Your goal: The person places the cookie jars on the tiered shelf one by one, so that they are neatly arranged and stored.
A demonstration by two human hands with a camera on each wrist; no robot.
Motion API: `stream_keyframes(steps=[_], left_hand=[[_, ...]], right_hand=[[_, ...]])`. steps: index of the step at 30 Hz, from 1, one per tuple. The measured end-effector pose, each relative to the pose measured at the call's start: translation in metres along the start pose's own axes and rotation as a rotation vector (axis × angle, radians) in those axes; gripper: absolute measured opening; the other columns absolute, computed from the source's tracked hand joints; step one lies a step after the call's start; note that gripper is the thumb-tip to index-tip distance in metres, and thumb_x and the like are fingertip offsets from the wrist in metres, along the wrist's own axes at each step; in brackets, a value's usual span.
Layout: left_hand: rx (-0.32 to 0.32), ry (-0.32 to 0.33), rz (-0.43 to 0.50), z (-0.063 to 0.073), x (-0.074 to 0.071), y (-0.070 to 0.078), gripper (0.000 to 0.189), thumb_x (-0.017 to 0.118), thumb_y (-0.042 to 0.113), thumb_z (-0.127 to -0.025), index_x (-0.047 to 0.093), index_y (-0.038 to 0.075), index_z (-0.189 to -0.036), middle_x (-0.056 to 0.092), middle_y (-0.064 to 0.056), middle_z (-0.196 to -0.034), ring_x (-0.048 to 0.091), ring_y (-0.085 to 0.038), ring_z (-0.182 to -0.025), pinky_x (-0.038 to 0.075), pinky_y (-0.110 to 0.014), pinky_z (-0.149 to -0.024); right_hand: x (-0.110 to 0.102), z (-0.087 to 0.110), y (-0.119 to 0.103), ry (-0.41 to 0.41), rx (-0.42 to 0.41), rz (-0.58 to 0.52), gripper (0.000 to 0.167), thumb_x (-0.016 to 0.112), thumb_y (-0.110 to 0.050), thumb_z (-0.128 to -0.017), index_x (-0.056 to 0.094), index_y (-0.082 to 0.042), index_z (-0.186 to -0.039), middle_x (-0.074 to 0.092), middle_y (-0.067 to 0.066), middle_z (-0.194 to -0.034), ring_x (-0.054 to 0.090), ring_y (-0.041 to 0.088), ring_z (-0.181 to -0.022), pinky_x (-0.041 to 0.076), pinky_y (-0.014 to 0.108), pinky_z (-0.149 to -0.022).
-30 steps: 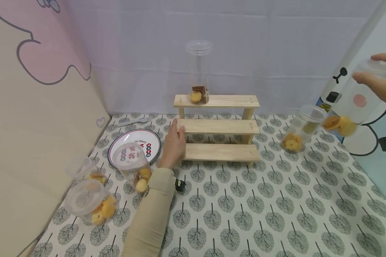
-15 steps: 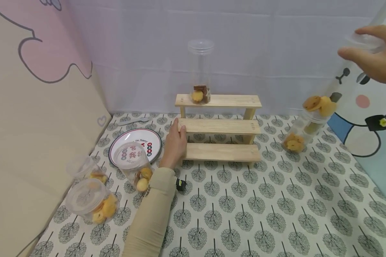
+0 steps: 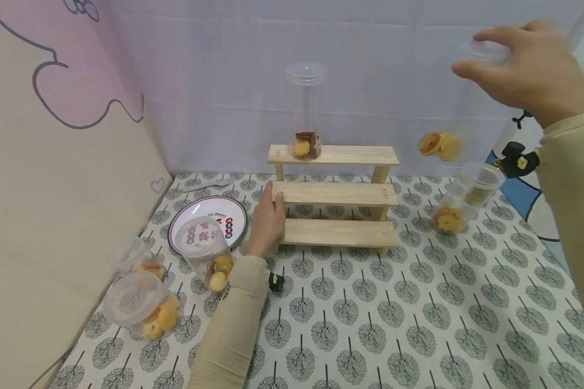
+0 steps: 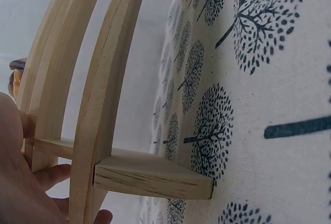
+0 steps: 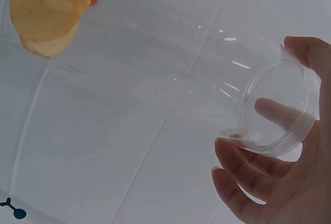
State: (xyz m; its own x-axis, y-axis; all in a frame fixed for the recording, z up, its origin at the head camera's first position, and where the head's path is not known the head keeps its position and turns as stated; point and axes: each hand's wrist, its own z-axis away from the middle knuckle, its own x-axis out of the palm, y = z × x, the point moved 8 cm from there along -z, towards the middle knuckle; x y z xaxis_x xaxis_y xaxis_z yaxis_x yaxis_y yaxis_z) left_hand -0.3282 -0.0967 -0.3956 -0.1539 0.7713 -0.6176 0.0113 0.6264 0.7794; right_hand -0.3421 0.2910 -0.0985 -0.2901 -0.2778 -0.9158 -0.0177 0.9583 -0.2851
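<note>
My right hand (image 3: 535, 70) grips a tall clear plastic jar (image 5: 170, 79) by its lidded top, thumb and fingers spread around the rim. Round yellow cookies (image 3: 440, 146) lie at the jar's bottom, and it hangs in the air right of the three-step wooden rack (image 3: 338, 192). At the rack's left end, my left hand (image 3: 265, 224) holds the middle step; the left wrist view shows its fingers (image 4: 54, 176) around the wood. Another tall clear jar (image 3: 305, 102) with brown and yellow cookies stands on the left of the top step.
Right of the rack, a clear jar of cookies (image 3: 450, 216) stands close to another clear container (image 3: 482, 181). To the left are a white plate (image 3: 206, 208), a grey utensil (image 3: 206, 185) and clear jars of cookies (image 3: 204, 254), (image 3: 141, 305). A tree-patterned cloth (image 3: 345, 335) covers the table.
The right hand has carried its jar up and leftward from the far right edge toward the rack. The left hand keeps its hold on the rack.
</note>
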Motion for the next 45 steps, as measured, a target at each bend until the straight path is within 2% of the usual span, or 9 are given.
stream_keyframes(steps=[6, 14, 23, 29, 37, 45], left_hand=[[0.011, 0.005, -0.011, 0.001, 0.001, -0.001, 0.064, 0.023, 0.049, -0.107, 0.011, 0.019, -0.162, 0.024, -0.011, -0.164, 0.027, -0.031, -0.148, 0.021, -0.045, -0.123], [0.016, 0.005, -0.017, 0.003, 0.004, 0.003, 0.063, 0.023, 0.048, -0.107, 0.012, 0.019, -0.161, 0.025, -0.01, -0.164, 0.028, -0.031, -0.148, 0.022, -0.043, -0.123], [0.025, 0.006, -0.012, 0.002, 0.001, 0.006, 0.062, 0.025, 0.046, -0.107, 0.012, 0.018, -0.161, 0.026, -0.012, -0.163, 0.031, -0.033, -0.146, 0.024, -0.045, -0.122], [0.031, -0.001, -0.018, 0.001, 0.004, 0.006, 0.063, 0.024, 0.047, -0.107, 0.012, 0.018, -0.161, 0.026, -0.012, -0.163, 0.03, -0.031, -0.147, 0.023, -0.044, -0.122], [0.043, 0.0, -0.022, 0.002, 0.007, 0.009, 0.063, 0.025, 0.047, -0.107, 0.014, 0.016, -0.161, 0.026, -0.012, -0.163, 0.03, -0.032, -0.147, 0.023, -0.044, -0.122], [0.055, 0.009, -0.018, 0.003, 0.006, 0.012, 0.063, 0.026, 0.046, -0.107, 0.015, 0.015, -0.161, 0.027, -0.013, -0.163, 0.031, -0.033, -0.147, 0.024, -0.044, -0.122]], right_hand=[[0.022, -0.008, -0.026, -0.06, -0.089, 0.021, 0.082, 0.049, -0.064, -0.093, 0.023, -0.025, -0.16, 0.006, 0.024, -0.165, 0.016, 0.054, -0.144, 0.026, 0.078, -0.105], [0.045, -0.019, -0.055, -0.105, -0.123, 0.008, 0.084, 0.047, -0.07, -0.091, 0.022, -0.03, -0.16, 0.011, 0.022, -0.164, 0.026, 0.054, -0.14, 0.031, 0.077, -0.102], [0.07, -0.029, -0.095, -0.13, -0.196, -0.022, 0.081, 0.046, -0.068, -0.092, 0.025, -0.03, -0.159, 0.015, 0.021, -0.163, 0.031, 0.052, -0.139, 0.033, 0.072, -0.105], [0.081, -0.03, -0.114, -0.146, -0.227, -0.024, 0.082, 0.046, -0.069, -0.092, 0.024, -0.029, -0.16, 0.018, 0.022, -0.162, 0.034, 0.049, -0.138, 0.034, 0.07, -0.106], [0.088, -0.033, -0.115, -0.152, -0.21, -0.034, 0.083, 0.046, -0.07, -0.092, 0.024, -0.028, -0.16, 0.022, 0.024, -0.158, 0.042, 0.05, -0.13, 0.04, 0.068, -0.103], [0.088, -0.034, -0.103, -0.181, -0.162, -0.057, 0.084, 0.044, -0.07, -0.093, 0.019, -0.027, -0.161, 0.017, 0.024, -0.16, 0.039, 0.05, -0.132, 0.038, 0.07, -0.104]])
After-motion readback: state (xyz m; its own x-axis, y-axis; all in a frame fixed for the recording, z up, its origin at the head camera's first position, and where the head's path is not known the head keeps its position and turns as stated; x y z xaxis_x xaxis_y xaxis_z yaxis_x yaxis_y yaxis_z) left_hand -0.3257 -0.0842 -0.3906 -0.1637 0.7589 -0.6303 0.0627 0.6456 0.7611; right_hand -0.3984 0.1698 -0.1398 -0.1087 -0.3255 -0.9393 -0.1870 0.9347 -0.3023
